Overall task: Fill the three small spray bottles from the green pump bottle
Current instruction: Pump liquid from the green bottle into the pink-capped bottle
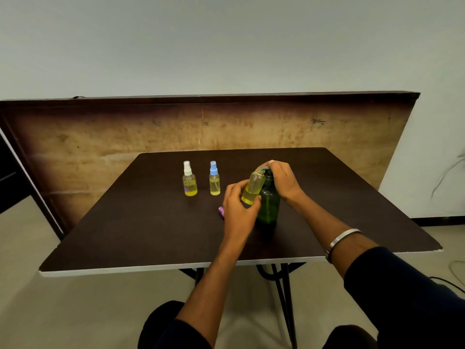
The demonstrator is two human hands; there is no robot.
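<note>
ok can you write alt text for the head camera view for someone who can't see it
The left hand tilts an uncapped small spray bottle against the spout of a green pump bottle, whose top the right hand covers. Two capped spray bottles, one white-topped and one blue-topped, stand behind on the dark table.

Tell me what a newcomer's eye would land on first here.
Mid-table, the left hand holds an uncapped small bottle tilted against the top of the green pump bottle, while the right hand rests on the pump. Further back and to the left stand two capped spray bottles, white-topped and blue-topped, each part full of yellow liquid.
</note>
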